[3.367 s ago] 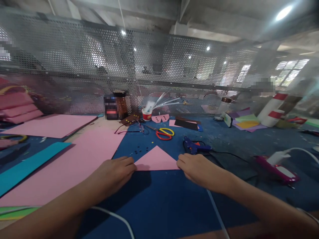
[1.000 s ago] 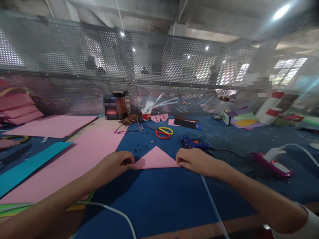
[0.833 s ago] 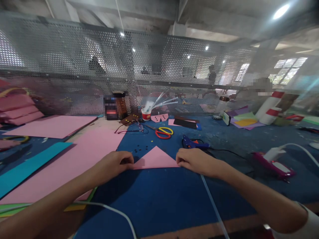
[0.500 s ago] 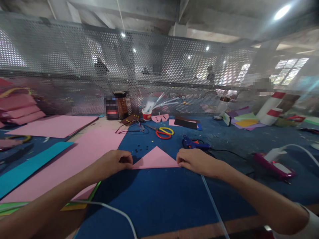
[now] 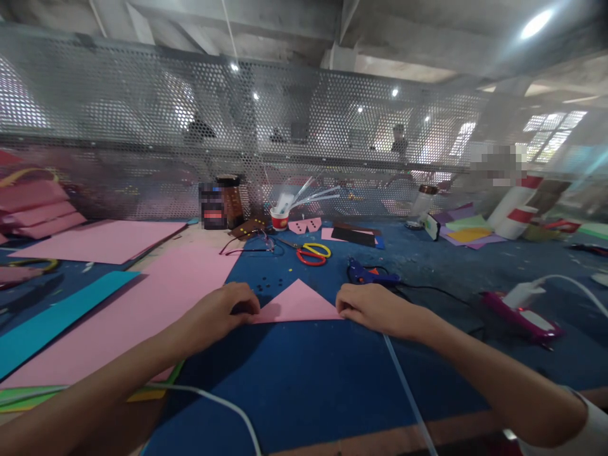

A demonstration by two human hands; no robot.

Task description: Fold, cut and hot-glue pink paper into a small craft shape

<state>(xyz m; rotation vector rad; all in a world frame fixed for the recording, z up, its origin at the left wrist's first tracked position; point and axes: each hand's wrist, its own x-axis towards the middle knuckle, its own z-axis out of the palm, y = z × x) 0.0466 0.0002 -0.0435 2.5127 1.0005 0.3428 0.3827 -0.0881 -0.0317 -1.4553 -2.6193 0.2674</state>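
Observation:
A pink sheet of paper folded into a triangle (image 5: 299, 302) lies on the blue table, its point facing away from me and its long folded edge towards me. My left hand (image 5: 234, 310) pinches the left corner, fingers curled and pressed together. At the right corner, my right hand (image 5: 358, 304) grips the paper in the same way. Both corners are partly hidden under the fingertips. Just beyond the paper lie several small black dots (image 5: 263, 282), and the blue glue gun (image 5: 373, 273) rests behind my right hand.
Scissors (image 5: 313, 253) and eyeglasses (image 5: 251, 244) lie farther back, near a red-and-white cup (image 5: 280, 218) of clear sticks. Large pink sheets (image 5: 156, 285) and a teal strip (image 5: 66, 316) cover the left. A power strip (image 5: 522, 316) sits at right; a white cable (image 5: 213, 398) crosses the front.
My left hand has slid slightly to the right along the folded edge, covering more of the left corner. My right hand and the paper stay in place.

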